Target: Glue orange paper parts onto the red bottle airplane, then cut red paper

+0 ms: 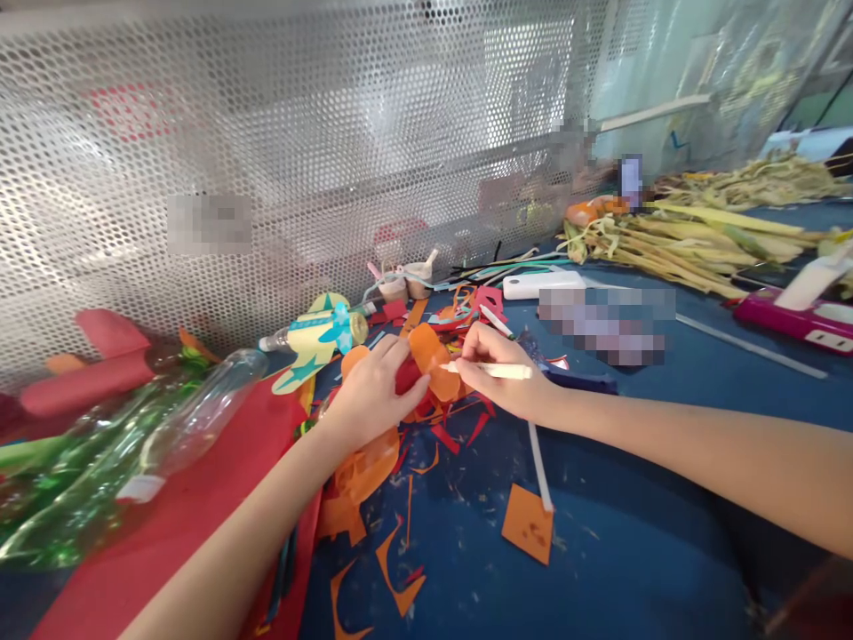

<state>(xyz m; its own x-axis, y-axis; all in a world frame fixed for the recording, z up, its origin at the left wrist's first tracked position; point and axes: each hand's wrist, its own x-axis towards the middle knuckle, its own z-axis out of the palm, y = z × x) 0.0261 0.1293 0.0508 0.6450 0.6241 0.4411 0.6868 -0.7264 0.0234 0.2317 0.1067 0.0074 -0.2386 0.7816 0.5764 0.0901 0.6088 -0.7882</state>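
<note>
My right hand (497, 369) pinches a slim white marker (503, 370), its narrow tip against an orange cutout (426, 342) with rounded ends. To the left, my left hand (379, 387) lies palm down over red and orange pieces, fingers stretched and thumb reaching to the orange cutout's edge. Part of what lies beneath this hand is hidden. Another rounded orange piece (373, 467) is below my left wrist. Red and orange scraps (459, 431) are strewn under and around both hands.
Plastic bottles (206, 409) lie at left on red sheets (200, 498). A yellow bottle craft with blue stars (326, 333) is behind my left hand. An orange square (530, 524) lies in front. Dried husks (680, 249) and a magenta power strip (793, 318) are at right, a perforated panel (299, 133) behind.
</note>
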